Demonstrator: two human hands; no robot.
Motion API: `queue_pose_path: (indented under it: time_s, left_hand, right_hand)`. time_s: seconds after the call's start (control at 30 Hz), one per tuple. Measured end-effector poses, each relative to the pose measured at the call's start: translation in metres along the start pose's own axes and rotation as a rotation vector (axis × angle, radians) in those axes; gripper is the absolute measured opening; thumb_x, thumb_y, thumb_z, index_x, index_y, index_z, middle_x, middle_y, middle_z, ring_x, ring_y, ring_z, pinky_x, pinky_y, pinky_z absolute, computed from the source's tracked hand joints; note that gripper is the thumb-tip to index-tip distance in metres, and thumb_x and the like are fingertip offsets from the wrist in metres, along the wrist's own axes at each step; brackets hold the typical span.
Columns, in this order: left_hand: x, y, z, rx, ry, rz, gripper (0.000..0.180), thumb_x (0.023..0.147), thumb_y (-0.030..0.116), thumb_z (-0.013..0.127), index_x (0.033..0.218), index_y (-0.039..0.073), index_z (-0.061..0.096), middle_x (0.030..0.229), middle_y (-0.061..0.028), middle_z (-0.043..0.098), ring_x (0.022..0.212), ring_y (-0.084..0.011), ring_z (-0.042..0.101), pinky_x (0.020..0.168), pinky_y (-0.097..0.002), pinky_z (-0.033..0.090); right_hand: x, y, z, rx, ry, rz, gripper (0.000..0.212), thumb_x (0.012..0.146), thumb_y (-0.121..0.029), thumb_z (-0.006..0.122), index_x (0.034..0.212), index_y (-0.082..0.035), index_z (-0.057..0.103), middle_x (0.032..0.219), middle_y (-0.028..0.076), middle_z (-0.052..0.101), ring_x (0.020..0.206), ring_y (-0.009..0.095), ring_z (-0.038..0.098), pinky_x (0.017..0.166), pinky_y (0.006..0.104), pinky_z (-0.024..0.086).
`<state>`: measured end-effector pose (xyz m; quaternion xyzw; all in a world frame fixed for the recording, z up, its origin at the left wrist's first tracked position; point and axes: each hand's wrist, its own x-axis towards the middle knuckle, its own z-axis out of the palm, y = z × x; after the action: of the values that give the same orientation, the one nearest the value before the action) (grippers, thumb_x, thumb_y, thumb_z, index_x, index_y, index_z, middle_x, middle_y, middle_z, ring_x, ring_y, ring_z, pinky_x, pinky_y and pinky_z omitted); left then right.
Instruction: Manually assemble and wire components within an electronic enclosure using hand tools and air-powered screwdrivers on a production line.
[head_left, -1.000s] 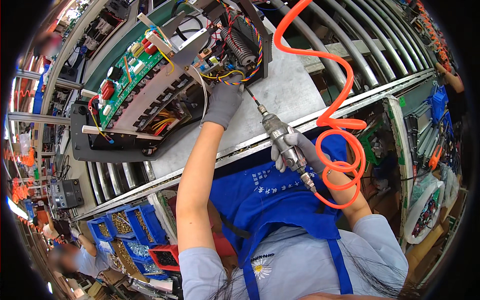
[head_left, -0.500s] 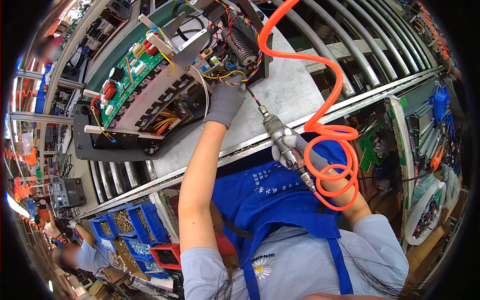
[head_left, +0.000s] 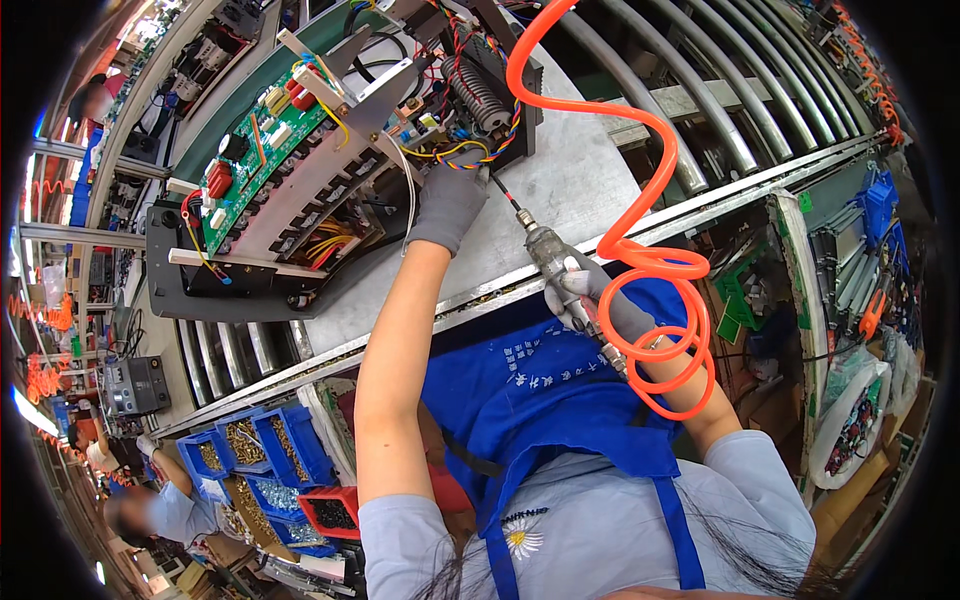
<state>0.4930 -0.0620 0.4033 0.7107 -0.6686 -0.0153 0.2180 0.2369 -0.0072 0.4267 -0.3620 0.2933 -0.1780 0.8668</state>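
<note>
My left hand [head_left: 448, 210], in a grey glove, reaches to the near lower edge of an open electronic chassis [head_left: 335, 185]. Its fingertips are hidden beneath a bundle of coloured wires [head_left: 470, 160]. In my right hand [head_left: 590, 280], also gloved, is an air screwdriver [head_left: 545, 252], with the fingers wrapped round its body. The long thin bit [head_left: 507, 193] points up and left, its tip close to my left fingers at the chassis edge. A coiled orange air hose [head_left: 655, 265] loops over my right hand and wrist. A green circuit board [head_left: 260, 165] stands along the chassis's left side.
The chassis rests on a grey metal plate [head_left: 590, 170] over a roller conveyor [head_left: 710, 110]. Blue bins of screws [head_left: 290, 450] and a red bin [head_left: 330, 512] sit at lower left. Tools [head_left: 850, 260] lie on the right. Another person [head_left: 170, 510] works at far left.
The orange hose has swung slightly left, and my right hand with the air screwdriver has shifted a touch the same way. My left hand stays almost in place.
</note>
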Motion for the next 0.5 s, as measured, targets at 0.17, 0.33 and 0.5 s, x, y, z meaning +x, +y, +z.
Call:
queue_pose_path:
  time_s: [0.17, 0.33, 0.5]
  left_hand:
    - [0.005, 0.010, -0.003, -0.002, -0.019, 0.009, 0.032, 0.081, 0.024, 0.067, 0.108, 0.007, 0.067, 0.105, -0.0158, 0.066, 0.097, -0.0342, 0.063, 0.085, -0.0416, 0.051]
    - [0.003, 0.006, -0.006, -0.040, -0.030, -0.029, 0.033, 0.081, 0.024, 0.067, 0.109, 0.007, 0.066, 0.106, -0.0165, 0.066, 0.098, -0.0349, 0.062, 0.086, -0.0421, 0.050]
    - [0.003, 0.014, -0.014, 0.005, -0.131, 0.012, 0.038, 0.077, 0.021, 0.067, 0.111, 0.004, 0.063, 0.105, -0.0194, 0.064, 0.097, -0.0367, 0.061, 0.085, -0.0439, 0.050]
  right_hand:
    - [0.017, 0.031, -0.039, -0.019, -0.023, 0.008, 0.060, 0.084, -0.034, 0.058, 0.134, -0.007, 0.039, 0.075, 0.008, 0.059, 0.052, 0.010, 0.052, 0.046, 0.0200, 0.044]
    - [0.010, 0.021, -0.024, 0.395, -0.166, -0.062, 0.021, 0.091, -0.023, 0.062, 0.094, -0.003, 0.056, 0.069, 0.007, 0.061, 0.052, 0.014, 0.059, 0.040, 0.0234, 0.046]
    - [0.011, 0.025, -0.031, 0.218, -0.106, 0.005, 0.031, 0.086, -0.022, 0.061, 0.108, -0.004, 0.050, 0.075, 0.009, 0.060, 0.052, 0.013, 0.057, 0.045, 0.0246, 0.048]
